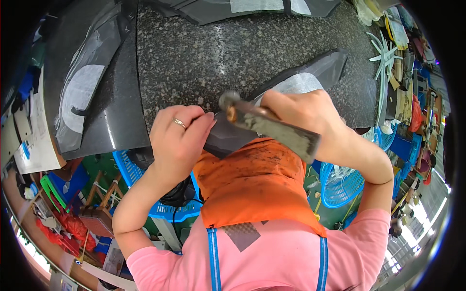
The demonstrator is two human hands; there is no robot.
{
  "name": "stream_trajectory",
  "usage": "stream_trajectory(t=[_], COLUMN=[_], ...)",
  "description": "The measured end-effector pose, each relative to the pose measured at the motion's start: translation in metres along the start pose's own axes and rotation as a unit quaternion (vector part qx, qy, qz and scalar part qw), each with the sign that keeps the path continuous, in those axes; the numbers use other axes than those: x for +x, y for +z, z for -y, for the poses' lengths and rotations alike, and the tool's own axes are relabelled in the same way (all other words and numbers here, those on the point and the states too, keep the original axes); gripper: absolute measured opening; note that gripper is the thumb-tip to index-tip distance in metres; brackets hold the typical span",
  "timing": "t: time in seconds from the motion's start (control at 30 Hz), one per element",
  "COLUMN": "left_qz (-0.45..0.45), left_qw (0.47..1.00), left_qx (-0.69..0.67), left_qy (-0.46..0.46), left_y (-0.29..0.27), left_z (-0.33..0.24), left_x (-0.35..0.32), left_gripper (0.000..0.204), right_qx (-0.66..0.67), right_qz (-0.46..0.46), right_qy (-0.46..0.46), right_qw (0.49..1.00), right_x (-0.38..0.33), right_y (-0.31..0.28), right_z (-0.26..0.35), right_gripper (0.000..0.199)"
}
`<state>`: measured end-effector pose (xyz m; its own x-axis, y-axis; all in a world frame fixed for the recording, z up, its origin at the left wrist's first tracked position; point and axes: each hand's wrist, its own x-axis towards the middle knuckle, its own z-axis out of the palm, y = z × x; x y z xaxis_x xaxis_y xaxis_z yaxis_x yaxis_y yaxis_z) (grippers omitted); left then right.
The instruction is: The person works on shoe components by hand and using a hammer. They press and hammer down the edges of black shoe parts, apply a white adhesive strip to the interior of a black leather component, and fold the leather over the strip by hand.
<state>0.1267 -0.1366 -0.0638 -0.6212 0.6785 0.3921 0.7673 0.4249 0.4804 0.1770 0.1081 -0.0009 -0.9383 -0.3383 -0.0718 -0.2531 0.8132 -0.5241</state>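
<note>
Here, the right hand [308, 114] is clenching a blurred hammer [281, 133]; the left hand's [175, 136] fingers are bunching against a dark sheet [229, 137], their grip unclear.

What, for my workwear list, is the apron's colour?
The apron is orange with dark smudges; best view: head.

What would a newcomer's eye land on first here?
The bright orange apron stands out first, below the middle. Next comes the metal-headed hammer above it, in the right hand. Left of the hammer, the left hand is at the near edge of the speckled slab.
</note>
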Motion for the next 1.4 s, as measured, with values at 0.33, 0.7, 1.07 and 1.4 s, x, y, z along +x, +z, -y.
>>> stream_trajectory(t=[0.33,0.7,1.07,1.4], left_qz=[0.103,-0.049,-0.184,-0.121], left_qw=[0.992,0.997,0.92,0.922], left_qx=[0.067,-0.043,0.335,0.336], left_qy=[-0.013,0.05,-0.081,-0.148], left_y=[-0.009,0.033,-0.03,-0.066], left_z=[-0.017,-0.058,0.058,0.065], left_x=[0.006,0.133,0.132,-0.001], left_gripper=[0.033,0.072,0.074,0.042], right_qx=[0.017,0.175,0.23,0.156], right_qz=[-0.07,-0.634,-0.502,-0.307], right_qy=[0.006,0.145,0.197,0.058], right_qw=[0.997,0.74,0.81,0.937], right_x=[0.004,-0.054,-0.061,-0.009], right_y=[-0.005,0.012,0.017,0.013], right_z=[-0.015,-0.086,-0.096,-0.041], right_gripper=[0.027,0.034,0.028,0.02])
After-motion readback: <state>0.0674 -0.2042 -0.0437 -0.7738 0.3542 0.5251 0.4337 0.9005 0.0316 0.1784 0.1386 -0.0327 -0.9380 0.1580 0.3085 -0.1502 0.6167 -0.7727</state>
